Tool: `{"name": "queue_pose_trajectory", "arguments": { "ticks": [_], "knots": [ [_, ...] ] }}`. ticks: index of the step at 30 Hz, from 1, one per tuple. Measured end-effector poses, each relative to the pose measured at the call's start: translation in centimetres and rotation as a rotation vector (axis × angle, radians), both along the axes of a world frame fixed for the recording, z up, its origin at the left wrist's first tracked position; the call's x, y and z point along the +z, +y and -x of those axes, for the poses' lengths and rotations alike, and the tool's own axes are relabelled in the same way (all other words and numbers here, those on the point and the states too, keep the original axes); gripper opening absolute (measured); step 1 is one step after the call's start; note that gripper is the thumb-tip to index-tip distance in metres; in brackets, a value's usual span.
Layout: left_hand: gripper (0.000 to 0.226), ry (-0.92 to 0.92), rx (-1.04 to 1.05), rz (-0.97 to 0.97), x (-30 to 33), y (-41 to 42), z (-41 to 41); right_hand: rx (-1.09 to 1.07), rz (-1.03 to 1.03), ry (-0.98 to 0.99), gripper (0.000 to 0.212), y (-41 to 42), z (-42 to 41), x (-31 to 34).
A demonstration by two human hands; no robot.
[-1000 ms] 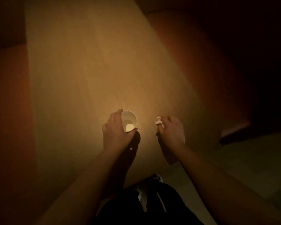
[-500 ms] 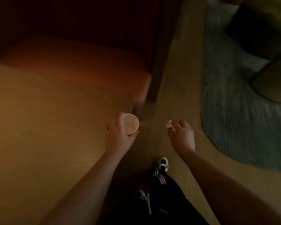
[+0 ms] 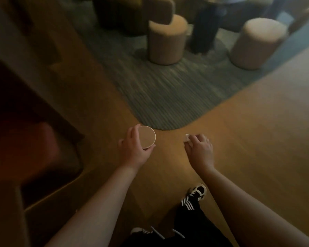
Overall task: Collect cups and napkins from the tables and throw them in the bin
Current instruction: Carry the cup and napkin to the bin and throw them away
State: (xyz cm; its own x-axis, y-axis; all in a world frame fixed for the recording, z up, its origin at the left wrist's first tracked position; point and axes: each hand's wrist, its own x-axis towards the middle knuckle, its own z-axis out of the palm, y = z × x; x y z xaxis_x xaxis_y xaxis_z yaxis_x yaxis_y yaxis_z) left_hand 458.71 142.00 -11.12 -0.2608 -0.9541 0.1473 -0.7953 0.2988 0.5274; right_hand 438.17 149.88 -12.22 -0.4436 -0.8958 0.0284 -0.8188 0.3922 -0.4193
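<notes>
Matt paper cup [image 3: 147, 139] — smooth wood floor [image 3: 257, 139], ribbed carpet [image 3: 168, 97].

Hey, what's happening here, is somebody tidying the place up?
Yes, it looks that way. A person is walking over a wooden floor with rubbish in both hands. The left hand holds a paper cup upright from the side, and the right hand pinches a crumpled napkin in its fingers. Two round stools stand on a rug ahead. No bin is in view.
</notes>
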Motion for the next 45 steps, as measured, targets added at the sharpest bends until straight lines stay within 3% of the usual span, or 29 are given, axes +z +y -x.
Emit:
{"name": "queue_pose_trajectory", "arguments": {
  "ticks": [13, 21, 27, 33, 45],
  "knots": [
    [0.084, -0.010, -0.486, -0.001, -0.5, -4.0, 42.1, -0.522, 0.030, -0.016, 0.025, 5.0, 37.4, 0.2],
    [0.083, -0.021, -0.678, 0.027, 0.1, -4.5, 61.9, -0.730, 0.030, -0.047, 0.024, 7.1, 53.7, 0.6],
    [0.083, -0.022, -0.760, 0.019, -1.3, -6.6, 76.7, -0.773, 0.027, -0.043, 0.024, 5.5, 66.5, -0.7],
    [0.083, -0.008, -0.812, -0.010, -3.8, -12.1, 95.2, -0.817, 0.012, -0.025, 0.026, 0.1, 84.7, -1.7],
    [0.083, -0.035, -0.820, -0.013, -0.1, -23.5, 129.7, -0.880, 0.011, -0.020, 0.024, -10.0, 117.6, 1.7]
  ]
}}
